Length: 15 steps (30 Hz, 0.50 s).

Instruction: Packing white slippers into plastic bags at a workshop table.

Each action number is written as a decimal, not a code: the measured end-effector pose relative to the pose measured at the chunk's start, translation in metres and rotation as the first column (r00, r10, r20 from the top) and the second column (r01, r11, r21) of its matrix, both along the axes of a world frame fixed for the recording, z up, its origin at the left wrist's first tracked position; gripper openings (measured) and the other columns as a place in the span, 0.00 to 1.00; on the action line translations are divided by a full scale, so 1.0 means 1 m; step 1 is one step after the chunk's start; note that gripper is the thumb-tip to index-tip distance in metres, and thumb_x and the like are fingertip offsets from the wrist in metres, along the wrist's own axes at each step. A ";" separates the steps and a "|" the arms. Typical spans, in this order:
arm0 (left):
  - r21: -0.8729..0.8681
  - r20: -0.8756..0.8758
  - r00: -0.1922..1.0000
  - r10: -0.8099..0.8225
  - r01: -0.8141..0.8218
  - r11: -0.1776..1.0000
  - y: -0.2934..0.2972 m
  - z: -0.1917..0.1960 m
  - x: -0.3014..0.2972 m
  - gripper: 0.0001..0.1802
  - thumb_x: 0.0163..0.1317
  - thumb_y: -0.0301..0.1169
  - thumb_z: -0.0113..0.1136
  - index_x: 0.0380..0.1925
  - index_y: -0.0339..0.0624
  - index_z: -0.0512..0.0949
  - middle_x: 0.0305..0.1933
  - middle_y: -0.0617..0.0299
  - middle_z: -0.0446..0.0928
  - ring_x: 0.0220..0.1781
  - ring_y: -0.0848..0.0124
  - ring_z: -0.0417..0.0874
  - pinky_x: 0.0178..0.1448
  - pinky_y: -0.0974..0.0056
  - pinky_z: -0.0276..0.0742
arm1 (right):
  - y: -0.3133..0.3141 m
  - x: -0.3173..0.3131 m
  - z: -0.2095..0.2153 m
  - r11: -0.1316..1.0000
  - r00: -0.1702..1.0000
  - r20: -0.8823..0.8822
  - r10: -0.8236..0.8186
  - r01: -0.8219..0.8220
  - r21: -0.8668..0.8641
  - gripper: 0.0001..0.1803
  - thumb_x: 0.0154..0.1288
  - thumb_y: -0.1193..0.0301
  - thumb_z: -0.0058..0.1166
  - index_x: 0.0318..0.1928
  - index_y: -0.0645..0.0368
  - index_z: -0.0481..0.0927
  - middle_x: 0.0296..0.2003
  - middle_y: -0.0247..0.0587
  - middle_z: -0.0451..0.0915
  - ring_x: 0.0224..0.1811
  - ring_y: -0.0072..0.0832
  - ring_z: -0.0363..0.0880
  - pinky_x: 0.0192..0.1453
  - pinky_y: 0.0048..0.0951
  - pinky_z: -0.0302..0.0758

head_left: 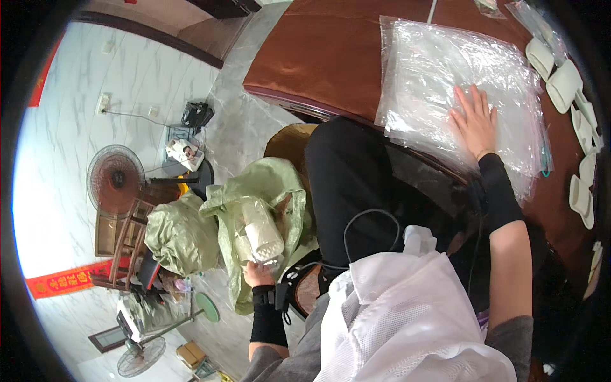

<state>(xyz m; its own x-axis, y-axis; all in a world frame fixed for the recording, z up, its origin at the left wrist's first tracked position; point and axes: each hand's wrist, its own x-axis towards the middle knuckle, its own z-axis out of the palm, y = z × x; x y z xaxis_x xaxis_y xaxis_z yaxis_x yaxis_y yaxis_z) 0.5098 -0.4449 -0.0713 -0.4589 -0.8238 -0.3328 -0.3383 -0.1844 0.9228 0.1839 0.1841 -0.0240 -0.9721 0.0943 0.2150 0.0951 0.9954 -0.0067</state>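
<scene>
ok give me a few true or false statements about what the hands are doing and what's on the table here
1. The right hand lies flat on the pile of clear plastic bags. True.
2. The left hand is empty. False: it grips a bundle of white pieces in clear wrap, held at the mouth of the green sack.
3. White moulded pieces lie along the right side of the brown table. True.
4. The green sack stands on the table. False: it sits low beside the person's left leg, off the table.
5. Both hands touch the plastic bags. False: only the right one does.
</scene>
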 end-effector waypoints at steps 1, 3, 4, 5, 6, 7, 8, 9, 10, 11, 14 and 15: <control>0.124 -0.043 0.997 0.063 -0.057 0.991 0.013 0.011 -0.004 0.04 0.57 0.28 0.55 0.31 0.43 0.70 0.31 0.62 0.69 0.30 0.62 0.73 0.29 0.59 0.69 | 0.003 0.002 -0.003 1.000 1.000 0.026 -0.013 0.013 0.010 0.31 0.72 0.43 0.38 0.73 0.27 0.55 0.74 0.39 0.51 0.77 0.44 0.46 0.75 0.59 0.45; -0.163 0.029 0.988 -0.149 0.151 0.975 0.032 0.051 -0.014 0.05 0.55 0.24 0.56 0.29 0.46 0.70 0.29 0.64 0.70 0.28 0.68 0.73 0.28 0.62 0.68 | 0.007 0.002 0.001 1.000 0.999 0.021 -0.026 0.026 0.004 0.31 0.72 0.43 0.37 0.73 0.27 0.54 0.74 0.40 0.50 0.77 0.44 0.46 0.75 0.59 0.45; -0.525 0.236 0.916 -0.323 0.400 0.751 0.008 0.060 0.006 0.06 0.54 0.22 0.56 0.29 0.47 0.70 0.28 0.65 0.70 0.27 0.71 0.73 0.28 0.65 0.68 | -0.003 -0.002 0.005 1.000 1.000 0.009 -0.001 0.001 -0.028 0.31 0.72 0.43 0.37 0.73 0.27 0.54 0.74 0.40 0.50 0.77 0.44 0.46 0.75 0.59 0.45; 0.149 -0.066 0.997 -0.051 0.060 0.987 0.078 0.110 -0.049 0.08 0.54 0.20 0.55 0.29 0.47 0.71 0.27 0.68 0.70 0.26 0.75 0.72 0.28 0.69 0.66 | 0.012 0.003 -0.002 0.999 0.999 0.027 -0.044 0.044 0.009 0.31 0.72 0.43 0.37 0.73 0.27 0.54 0.74 0.40 0.50 0.77 0.44 0.46 0.75 0.59 0.45; 0.122 -0.045 0.993 -0.109 0.114 0.986 0.075 0.138 -0.047 0.08 0.55 0.19 0.54 0.31 0.46 0.71 0.28 0.69 0.71 0.26 0.76 0.73 0.29 0.70 0.68 | 0.002 0.000 -0.003 1.000 0.999 0.041 -0.024 0.024 0.004 0.31 0.72 0.43 0.36 0.73 0.27 0.53 0.74 0.40 0.50 0.77 0.44 0.46 0.75 0.59 0.45; 0.071 -0.078 0.985 -0.153 0.158 0.985 0.088 0.167 -0.057 0.09 0.55 0.19 0.54 0.32 0.46 0.71 0.29 0.70 0.71 0.26 0.77 0.73 0.29 0.71 0.68 | 0.007 0.003 0.003 0.999 0.998 0.046 -0.033 0.032 0.010 0.32 0.72 0.42 0.35 0.73 0.27 0.53 0.75 0.40 0.50 0.77 0.44 0.45 0.75 0.59 0.45; 0.035 -0.103 0.976 -0.193 0.197 0.980 0.099 0.188 -0.067 0.09 0.55 0.19 0.54 0.34 0.46 0.72 0.30 0.70 0.72 0.27 0.77 0.73 0.29 0.72 0.69 | 0.008 0.004 0.005 0.998 0.998 0.040 -0.056 0.055 0.011 0.32 0.72 0.42 0.35 0.73 0.27 0.53 0.75 0.40 0.50 0.77 0.44 0.45 0.75 0.59 0.45; -0.010 -0.090 0.973 -0.214 0.214 0.977 0.103 0.202 -0.077 0.11 0.55 0.19 0.54 0.36 0.46 0.72 0.30 0.70 0.72 0.27 0.78 0.74 0.29 0.73 0.68 | 0.010 0.005 0.006 0.998 0.997 0.052 -0.051 0.050 0.025 0.32 0.72 0.42 0.34 0.73 0.28 0.52 0.75 0.41 0.49 0.77 0.45 0.45 0.75 0.59 0.45; -0.066 -0.073 0.971 -0.226 0.222 0.973 0.100 0.217 -0.086 0.12 0.55 0.18 0.55 0.38 0.46 0.73 0.31 0.70 0.73 0.28 0.79 0.74 0.29 0.74 0.68 | 0.007 0.003 0.007 0.999 0.997 0.068 -0.038 0.036 0.028 0.32 0.72 0.41 0.33 0.74 0.29 0.52 0.75 0.42 0.48 0.77 0.45 0.44 0.75 0.60 0.45; -0.070 -0.139 0.943 -0.301 0.294 0.953 0.097 0.227 -0.098 0.14 0.54 0.18 0.55 0.40 0.45 0.73 0.32 0.69 0.74 0.29 0.79 0.74 0.29 0.74 0.68 | 0.009 0.006 0.019 0.999 0.992 0.118 -0.044 0.040 0.034 0.33 0.72 0.41 0.33 0.74 0.31 0.52 0.75 0.45 0.47 0.77 0.47 0.44 0.75 0.60 0.45; -0.131 -0.163 0.904 -0.394 0.376 0.917 0.117 0.258 -0.155 0.19 0.54 0.18 0.57 0.47 0.43 0.72 0.36 0.68 0.75 0.32 0.79 0.76 0.30 0.74 0.71 | 0.009 0.012 0.020 1.000 0.993 0.118 -0.027 0.025 0.018 0.34 0.72 0.43 0.36 0.74 0.34 0.53 0.75 0.46 0.47 0.77 0.49 0.45 0.75 0.62 0.45; -0.116 -0.231 0.811 -0.537 0.525 0.843 0.137 0.271 -0.179 0.20 0.56 0.18 0.57 0.50 0.42 0.71 0.39 0.66 0.75 0.34 0.78 0.76 0.35 0.73 0.73 | 0.006 0.013 0.013 0.999 0.998 0.056 -0.004 0.007 -0.050 0.34 0.71 0.43 0.36 0.73 0.36 0.55 0.75 0.47 0.48 0.77 0.49 0.44 0.75 0.62 0.43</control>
